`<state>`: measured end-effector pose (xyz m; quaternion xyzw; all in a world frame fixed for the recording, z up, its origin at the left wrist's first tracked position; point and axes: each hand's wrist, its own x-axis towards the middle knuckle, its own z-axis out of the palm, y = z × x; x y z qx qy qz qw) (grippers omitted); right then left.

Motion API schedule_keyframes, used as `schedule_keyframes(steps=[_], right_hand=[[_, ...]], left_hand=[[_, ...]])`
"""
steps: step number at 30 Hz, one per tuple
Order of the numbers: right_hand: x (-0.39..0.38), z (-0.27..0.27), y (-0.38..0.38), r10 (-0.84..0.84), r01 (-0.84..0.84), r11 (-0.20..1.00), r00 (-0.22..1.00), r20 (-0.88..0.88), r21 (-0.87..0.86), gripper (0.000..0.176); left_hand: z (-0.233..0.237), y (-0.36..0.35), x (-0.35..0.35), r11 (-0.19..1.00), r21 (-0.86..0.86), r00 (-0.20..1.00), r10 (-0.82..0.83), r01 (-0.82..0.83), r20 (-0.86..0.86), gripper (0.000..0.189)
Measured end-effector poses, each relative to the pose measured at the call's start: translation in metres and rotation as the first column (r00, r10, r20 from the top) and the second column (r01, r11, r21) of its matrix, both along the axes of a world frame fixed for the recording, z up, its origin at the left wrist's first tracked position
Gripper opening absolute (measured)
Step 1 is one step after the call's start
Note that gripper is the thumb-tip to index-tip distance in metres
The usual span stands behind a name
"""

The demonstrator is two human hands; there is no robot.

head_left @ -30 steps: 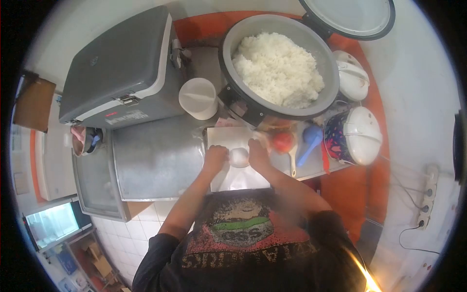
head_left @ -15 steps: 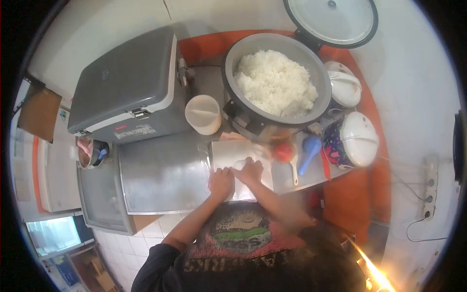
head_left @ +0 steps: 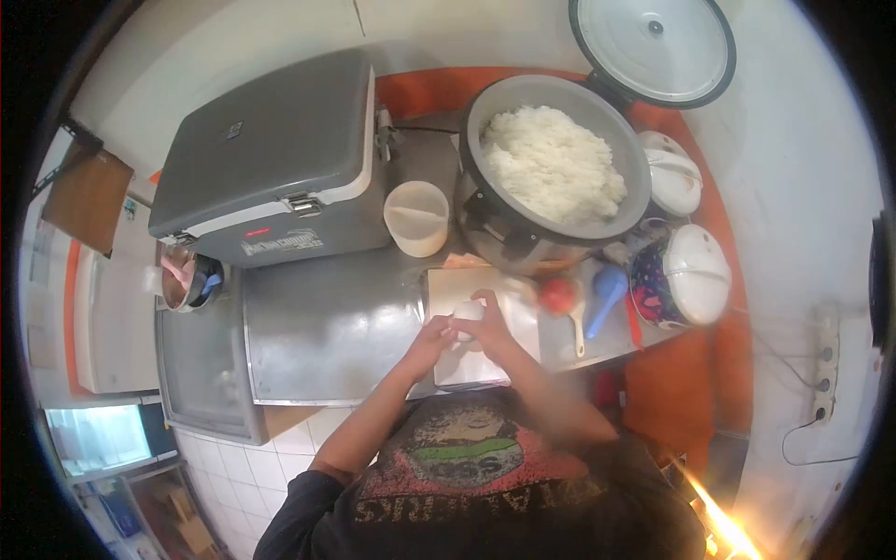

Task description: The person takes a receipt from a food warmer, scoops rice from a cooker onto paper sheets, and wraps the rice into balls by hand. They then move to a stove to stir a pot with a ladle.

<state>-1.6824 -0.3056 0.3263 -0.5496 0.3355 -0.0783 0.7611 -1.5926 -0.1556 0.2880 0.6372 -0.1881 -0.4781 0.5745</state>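
Observation:
Both of my hands are closed round a small white rounded thing point(head_left: 466, 312), whose exact kind I cannot make out. My left hand point(head_left: 434, 342) grips its lower left side, while my right hand point(head_left: 492, 329) has its thumb and fingers about its right side. They are just above a stack of wrapping paper sheets point(head_left: 453, 282) on the metal counter. To the right of the paper lie a red round-headed scoop point(head_left: 558, 296) and a blue rice paddle point(head_left: 609, 288), with a pale handle point(head_left: 579, 334) beside them.
Behind the paper stands a large rice cooker point(head_left: 474, 166) full of white rice point(head_left: 551, 163), its lid point(head_left: 653, 47) raised. A translucent jug point(head_left: 416, 219) and a grey cooler box point(head_left: 271, 149) are to the left, a patterned lidded container point(head_left: 695, 275) to the right.
My hands have lifted off the paper and come together, now with the white rounded thing between them. The whole view has shifted slightly.

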Motion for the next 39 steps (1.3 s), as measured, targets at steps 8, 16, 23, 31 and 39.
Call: schedule_keyframes(steps=[8, 16, 23, 31, 39], right_hand=[[0.039, 0.004, 0.021, -0.176, 0.179, 0.98, 0.984, -0.038, 0.085, 0.073], [-0.047, -0.081, -0.089, -0.693, 0.762, 0.613, 0.645, 0.323, -0.207, 0.031], [-0.143, -0.073, -0.222, -0.86, 0.261, 0.21, 0.509, -0.05, -0.942, 0.037], [-0.152, -0.077, -0.229, -0.88, 0.208, 0.264, 0.452, -0.147, -0.942, 0.046], [-0.136, 0.114, -0.158, -0.884, 0.795, 0.068, 0.328, 0.333, -0.603, 0.056]], left_hand=[[-0.01, -0.007, -0.013, 0.913, -0.159, 0.926, 0.378, -0.375, -0.012, 0.068], [-0.012, 0.057, 0.056, 0.638, -0.043, 0.557, 0.635, -0.769, -0.535, 0.046], [-0.091, 0.201, 0.187, 0.303, 0.001, 0.29, 0.912, -0.953, -0.289, 0.038], [-0.128, 0.281, 0.333, 0.237, -0.06, 0.244, 0.931, -0.97, -0.273, 0.049], [-0.085, 0.243, 0.311, -0.028, -0.151, -0.09, 0.9, -0.988, 0.427, 0.054]])
